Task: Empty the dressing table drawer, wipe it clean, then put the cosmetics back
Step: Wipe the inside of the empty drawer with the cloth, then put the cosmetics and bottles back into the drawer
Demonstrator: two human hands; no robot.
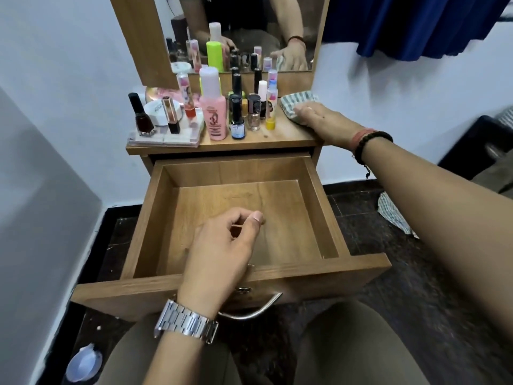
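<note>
Labels on the cosmetics (216, 118) too small to read. Part of the cloth (294, 102) covered by the right hand (319, 118). Drawer handle (258, 311) partly behind the left hand (222, 251). Mirror (241, 31) cropped at top.

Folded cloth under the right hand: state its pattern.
Green-and-white checked cloth, shown in the head view.
</note>
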